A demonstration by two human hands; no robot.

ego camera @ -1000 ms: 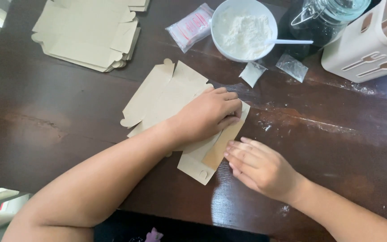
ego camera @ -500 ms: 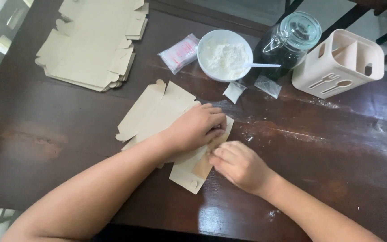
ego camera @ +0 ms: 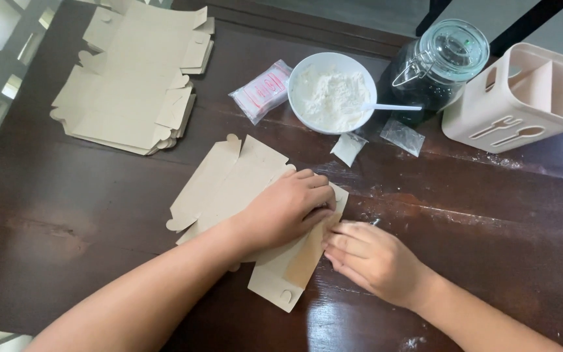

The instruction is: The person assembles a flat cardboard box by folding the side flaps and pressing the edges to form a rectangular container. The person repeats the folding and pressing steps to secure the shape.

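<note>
A: Head view, centre. What pins the flat cardboard box blank (ego camera: 242, 189) to the dark wooden table (ego camera: 66, 248)?

B: The left hand (ego camera: 288, 208) lies palm-down across it, fingers loosely curled and pressing, gripping nothing. The weight appears to keep the sheet from sliding. The right hand (ego camera: 373, 261) rests just beside it, fingers nearly straight and held together, their tips touching a folded side flap (ego camera: 307, 254) near the blank's lower right edge; it presses rather than clasps.

A: Head view, upper field. And the containers?

B: A white bowl (ego camera: 301, 75) holds white powder, a spoon (ego camera: 392, 107) lying in it with the handle over the rim. Beside it stands a lidded glass jar (ego camera: 444, 58) with dark contents, then a beige cutlery holder (ego camera: 529, 98); what its compartments hold cannot be told. Small plastic sachets (ego camera: 265, 90) lie near the bowl. A stack of unfolded blanks (ego camera: 131, 85) waits well apart, upper left.
</note>
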